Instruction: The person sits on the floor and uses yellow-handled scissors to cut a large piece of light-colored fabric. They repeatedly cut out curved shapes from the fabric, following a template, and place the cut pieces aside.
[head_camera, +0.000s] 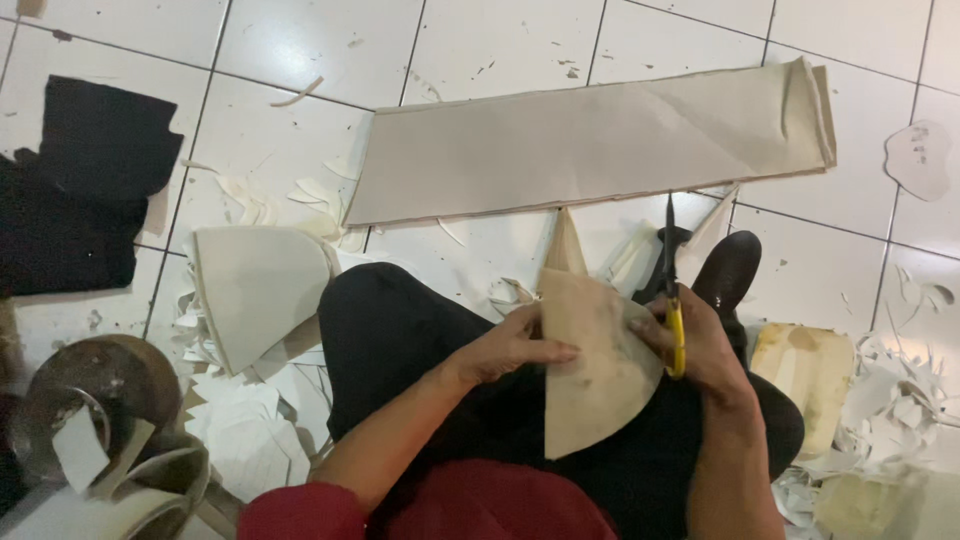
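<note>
Left hand (515, 345) pins the beige cut piece (600, 370) on the lap; right hand (700, 345) grips yellow-handled scissors (672, 290) at its right edge. Looks mid-trim. Finished stack (255, 290) left of it; long uncut sheet (600, 140) above it.

White tiled floor (300, 40) (dark grout, scuffed), littered with pale offcuts (900, 390).

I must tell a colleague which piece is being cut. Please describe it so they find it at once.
Start at the long beige strip across the white floor tiles. Below it, over the black-trousered lap, both hands hold a tan fan-shaped piece. Unlike the pale stack left, it touches yellow-handled scissors.
</note>
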